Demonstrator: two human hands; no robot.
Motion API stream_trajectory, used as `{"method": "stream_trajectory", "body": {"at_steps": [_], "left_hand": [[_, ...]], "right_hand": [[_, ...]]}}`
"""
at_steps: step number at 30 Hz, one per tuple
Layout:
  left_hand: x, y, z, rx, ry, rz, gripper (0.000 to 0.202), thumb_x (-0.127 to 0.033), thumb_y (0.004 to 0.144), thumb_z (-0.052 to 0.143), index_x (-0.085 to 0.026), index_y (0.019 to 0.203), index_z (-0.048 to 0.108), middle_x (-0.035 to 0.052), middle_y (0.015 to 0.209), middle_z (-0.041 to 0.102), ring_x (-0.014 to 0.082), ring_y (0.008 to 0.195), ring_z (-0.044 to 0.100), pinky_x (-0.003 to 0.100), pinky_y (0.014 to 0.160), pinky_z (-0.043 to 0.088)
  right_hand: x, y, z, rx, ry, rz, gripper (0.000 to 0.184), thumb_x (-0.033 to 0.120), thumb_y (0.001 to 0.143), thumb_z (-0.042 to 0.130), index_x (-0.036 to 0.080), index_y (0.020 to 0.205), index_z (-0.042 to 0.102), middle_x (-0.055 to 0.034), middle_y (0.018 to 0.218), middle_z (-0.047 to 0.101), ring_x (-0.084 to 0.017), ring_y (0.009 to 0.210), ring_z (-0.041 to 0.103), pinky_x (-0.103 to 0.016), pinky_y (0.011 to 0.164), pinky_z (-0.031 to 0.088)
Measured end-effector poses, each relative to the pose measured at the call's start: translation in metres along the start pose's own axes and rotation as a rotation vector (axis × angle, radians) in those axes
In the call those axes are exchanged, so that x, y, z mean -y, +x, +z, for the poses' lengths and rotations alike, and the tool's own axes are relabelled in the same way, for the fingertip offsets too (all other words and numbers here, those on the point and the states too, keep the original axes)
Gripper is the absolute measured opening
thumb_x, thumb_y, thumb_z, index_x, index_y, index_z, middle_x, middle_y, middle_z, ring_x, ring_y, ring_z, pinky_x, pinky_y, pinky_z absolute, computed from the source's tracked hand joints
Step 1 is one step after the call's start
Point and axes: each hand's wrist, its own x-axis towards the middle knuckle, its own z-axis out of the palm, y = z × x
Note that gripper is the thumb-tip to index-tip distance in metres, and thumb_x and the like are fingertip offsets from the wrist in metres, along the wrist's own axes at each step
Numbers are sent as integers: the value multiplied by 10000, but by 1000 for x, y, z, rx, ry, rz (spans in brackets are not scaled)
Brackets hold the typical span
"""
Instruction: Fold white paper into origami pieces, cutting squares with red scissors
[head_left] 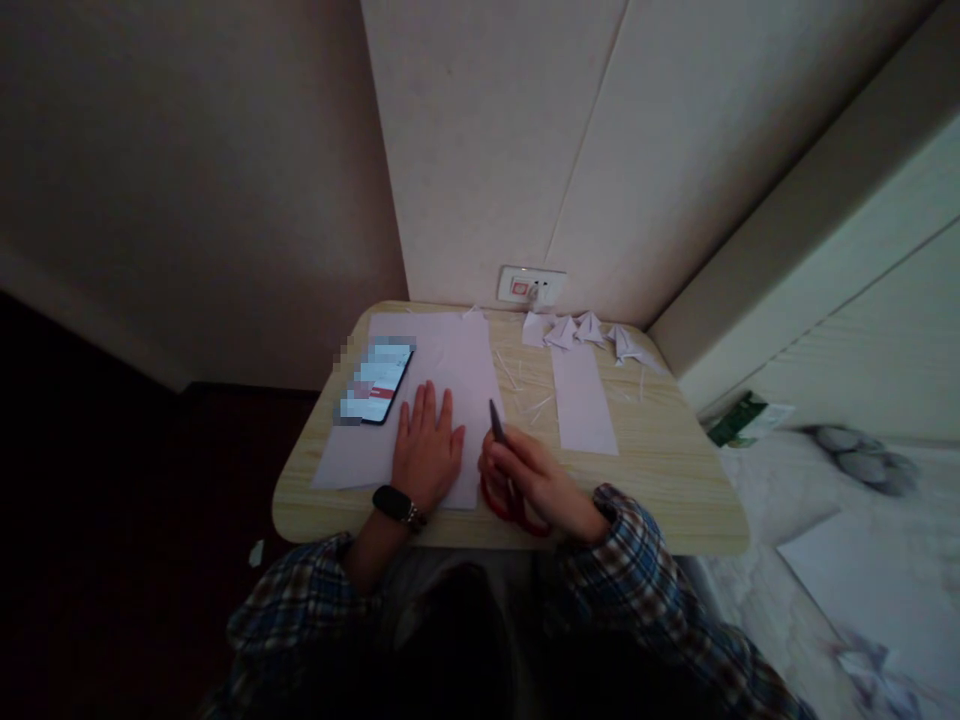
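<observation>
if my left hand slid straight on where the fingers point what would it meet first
Most likely the wall behind the table: the left hand lies flat on the large paper sheet, with the smartphone off to its left. Depth there is hard to judge.

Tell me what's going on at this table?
A person's right grip holds red-handled scissors, blades apparently closed and pointing toward the wall. The left grip lies flat on the large white sheet, beside a lit phone. To the right are thin paper scraps, a narrower sheet and, near the wall, folded paper pieces.
</observation>
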Motion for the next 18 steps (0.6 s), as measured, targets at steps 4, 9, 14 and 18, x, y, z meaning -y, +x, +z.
{"method": "stream_trajectory", "body": {"at_steps": [4, 9, 14, 18], "left_hand": [[-4, -3, -9, -40, -14, -10, 673, -412, 927, 390, 27, 1422, 264, 301, 1494, 255, 350, 1412, 200, 547, 1114, 232], [-20, -28, -16, -1, -23, 29, 843, -499, 817, 568, -6, 1430, 263, 323, 1497, 223, 426, 1391, 186, 574, 1095, 255], [-13, -45, -20, 182, -38, 109, 701, -314, 835, 546, -62, 1433, 283, 245, 1503, 292, 371, 1399, 208, 531, 1097, 295], [-7, -46, -29, 236, -69, 163, 642, -165, 847, 434, -74, 1455, 245, 196, 1505, 323, 308, 1403, 242, 475, 1109, 311]], "right_hand": [[-4, 17, -58, -341, -357, 59, 195, 312, 939, 366, 221, 788, 450, -17, 711, 490, -191, 709, 493, -329, 699, 418], [-42, 30, -100, -552, -768, 206, 152, 67, 822, 399, 152, 857, 520, -165, 956, 533, -307, 1003, 468, -459, 894, 341], [-65, 30, -91, -552, -972, 307, 382, -7, 823, 299, 120, 1103, 525, -212, 1174, 510, -327, 1063, 471, -507, 867, 344], [-69, 29, -85, -541, -1034, 330, 424, 4, 835, 313, 161, 1179, 505, -191, 1253, 502, -318, 1090, 474, -535, 897, 321]]}}
